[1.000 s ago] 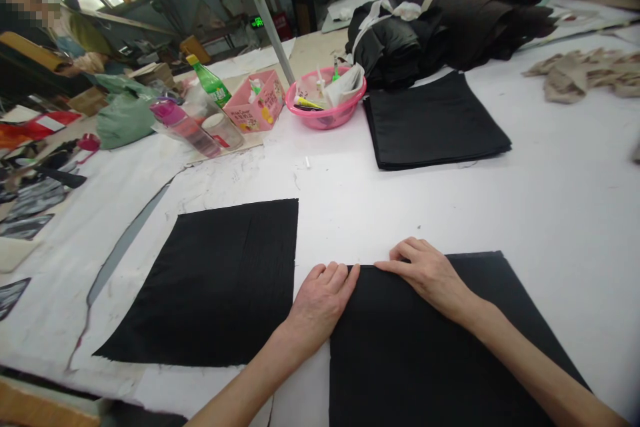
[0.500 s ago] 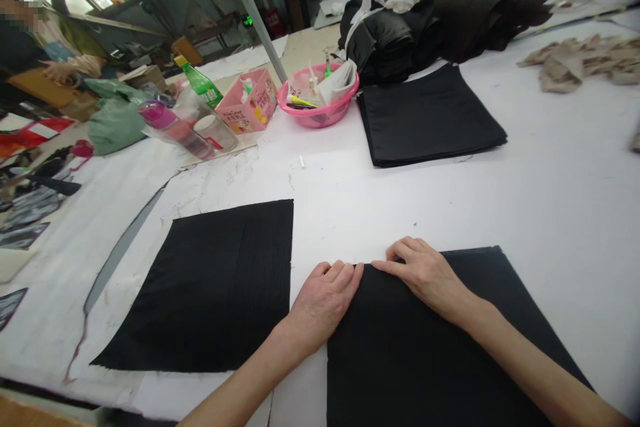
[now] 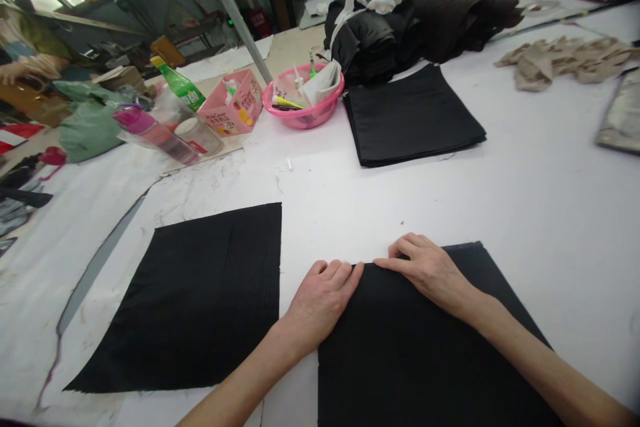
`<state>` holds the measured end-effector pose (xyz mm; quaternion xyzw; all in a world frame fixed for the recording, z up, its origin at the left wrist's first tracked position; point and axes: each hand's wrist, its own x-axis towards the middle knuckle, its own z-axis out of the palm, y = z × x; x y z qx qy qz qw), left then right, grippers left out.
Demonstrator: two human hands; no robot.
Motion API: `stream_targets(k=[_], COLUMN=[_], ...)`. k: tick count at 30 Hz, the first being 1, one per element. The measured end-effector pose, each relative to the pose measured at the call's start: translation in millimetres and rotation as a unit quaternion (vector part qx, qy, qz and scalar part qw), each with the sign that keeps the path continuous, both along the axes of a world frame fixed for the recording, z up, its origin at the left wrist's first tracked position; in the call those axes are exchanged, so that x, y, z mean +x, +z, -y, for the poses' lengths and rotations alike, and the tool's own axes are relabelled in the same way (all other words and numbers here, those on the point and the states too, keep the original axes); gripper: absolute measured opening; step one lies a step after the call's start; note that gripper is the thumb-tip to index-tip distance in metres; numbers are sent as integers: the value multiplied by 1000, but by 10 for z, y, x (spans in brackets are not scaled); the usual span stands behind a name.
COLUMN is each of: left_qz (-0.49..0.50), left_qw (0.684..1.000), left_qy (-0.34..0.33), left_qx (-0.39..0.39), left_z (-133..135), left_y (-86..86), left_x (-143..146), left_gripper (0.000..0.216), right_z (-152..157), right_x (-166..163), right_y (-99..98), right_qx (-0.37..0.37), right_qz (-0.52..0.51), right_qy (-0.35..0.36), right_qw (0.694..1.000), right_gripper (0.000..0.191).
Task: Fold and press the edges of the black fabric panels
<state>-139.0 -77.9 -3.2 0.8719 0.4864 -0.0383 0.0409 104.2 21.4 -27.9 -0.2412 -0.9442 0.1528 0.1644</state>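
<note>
Presently, the left hand (image 3: 324, 297) and right hand (image 3: 430, 273), fingers partly curled, touch the far edge of the near-right black cloth (image 3: 410, 360) on the white surface (image 3: 340, 213); whether either pinches it cannot be told. Light, even fingertip pressure along that edge should serve best, with the cloth kept flat. Finger undersides are hidden, and the cloth's near end is cut off.

Toward the back of the white-covered counter (image 3: 330, 207), a pink basin (image 3: 305, 121) holds assorted small items (image 3: 323, 85). To its left are a printed pink box (image 3: 233, 117), a green bottle (image 3: 181, 85), a clear bottle (image 3: 167, 141) with a purple cap (image 3: 135, 119), a jar (image 3: 200, 136) and a green plastic bag (image 3: 87, 130). Tied dark fabric bundles (image 3: 370, 47) lie to its right, crumpled beige cloth (image 3: 537, 67) beyond them
</note>
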Motion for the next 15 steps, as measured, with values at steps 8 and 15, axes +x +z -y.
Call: stream_targets(k=[8,15], left_qz=[-22,-19], left_qw=[1000,999], left_qy=[-13,-37], left_qx=[9,9], left_z=[-27,-89], left_y=[16,22], left_x=[71,132], left_gripper=[47,47], right_z=[47,33], right_x=[-25,11], right_y=[35,14], right_qx=[20,15], right_qz=[2,-10], right_qy=[-9,-13], right_qw=[1000,1000], right_gripper=[24,24])
